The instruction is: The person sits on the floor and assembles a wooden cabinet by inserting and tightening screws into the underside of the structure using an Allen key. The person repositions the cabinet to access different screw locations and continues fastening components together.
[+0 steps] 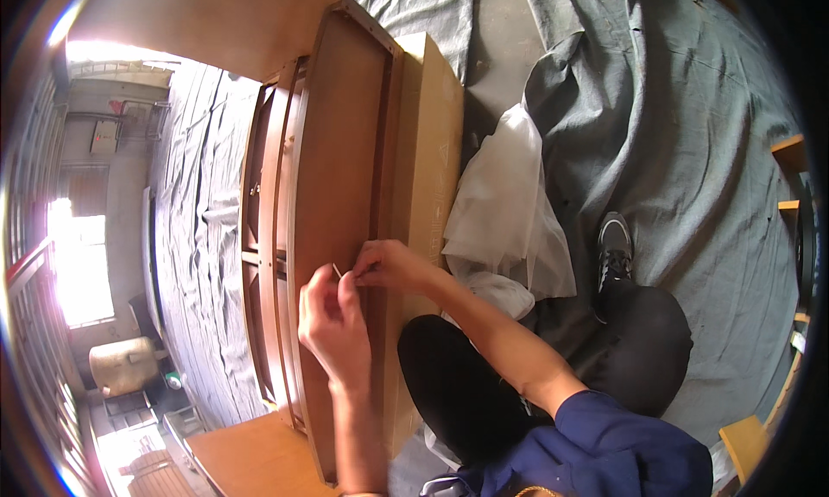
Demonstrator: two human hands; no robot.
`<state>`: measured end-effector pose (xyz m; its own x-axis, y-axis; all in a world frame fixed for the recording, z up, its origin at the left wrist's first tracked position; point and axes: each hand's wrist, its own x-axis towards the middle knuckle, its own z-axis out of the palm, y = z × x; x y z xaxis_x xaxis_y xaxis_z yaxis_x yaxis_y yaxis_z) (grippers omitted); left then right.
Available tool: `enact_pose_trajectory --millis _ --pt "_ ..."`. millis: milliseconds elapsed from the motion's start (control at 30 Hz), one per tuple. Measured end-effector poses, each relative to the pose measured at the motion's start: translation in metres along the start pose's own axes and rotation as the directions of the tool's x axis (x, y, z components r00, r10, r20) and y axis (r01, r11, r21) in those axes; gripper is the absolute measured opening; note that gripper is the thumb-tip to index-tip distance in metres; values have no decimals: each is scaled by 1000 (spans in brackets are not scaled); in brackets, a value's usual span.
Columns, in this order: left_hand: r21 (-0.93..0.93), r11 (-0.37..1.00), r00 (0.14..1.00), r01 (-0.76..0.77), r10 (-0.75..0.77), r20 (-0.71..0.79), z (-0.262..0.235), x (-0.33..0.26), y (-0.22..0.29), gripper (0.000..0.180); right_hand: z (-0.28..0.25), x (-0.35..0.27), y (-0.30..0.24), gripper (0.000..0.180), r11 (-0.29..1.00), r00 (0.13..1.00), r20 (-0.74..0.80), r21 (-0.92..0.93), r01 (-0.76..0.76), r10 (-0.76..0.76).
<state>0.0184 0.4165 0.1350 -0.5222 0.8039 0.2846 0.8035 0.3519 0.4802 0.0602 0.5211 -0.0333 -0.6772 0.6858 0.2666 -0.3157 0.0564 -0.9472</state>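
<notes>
My left hand (332, 317) is closed in a pinch, with a thin, pale sliver (338, 271) showing at its fingertips; its kind is too small to make out. Close beside it, my right hand (386, 265) is also pinched, its fingertips near the left thumb. What sits between those right fingers is hidden. Both hands are over the inner face of a long brown wooden panel (341, 143) with raised edges, part of a furniture frame. To the left, wooden rails (281, 186) run along the same frame.
A long cardboard box (432, 126) lies under the panel. Crumpled white plastic wrap (505, 199) rests on the grey cloth (682, 108) covering the floor. A flat brown board (250, 454) lies at lower left. Wooden pieces (744, 445) stand along the right edge.
</notes>
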Motion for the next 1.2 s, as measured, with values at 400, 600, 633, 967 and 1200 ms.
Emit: enact_pose_trajectory --millis 400,600,633,967,1200 --pt "-180 963 950 203 -238 -201 106 -50 -106 27 14 -15 -22 18 987 995 -93 -154 -37 22" --pt "-57 944 925 324 -329 -188 106 -49 -107 14 42 -12 -34 16 962 968 -243 -272 -5 -64" --pt "-29 935 920 352 -352 -172 106 -47 -105 13 47 -13 -36 16 952 957 -281 -305 -23 -67" --pt "-163 941 889 297 -335 -312 106 -53 -109 11 67 -19 -43 12 930 944 -324 -325 -169 58" --pt "-142 924 896 356 -381 -228 111 -53 -118 19 77 -16 -46 20 884 932 -354 -457 -97 -81"
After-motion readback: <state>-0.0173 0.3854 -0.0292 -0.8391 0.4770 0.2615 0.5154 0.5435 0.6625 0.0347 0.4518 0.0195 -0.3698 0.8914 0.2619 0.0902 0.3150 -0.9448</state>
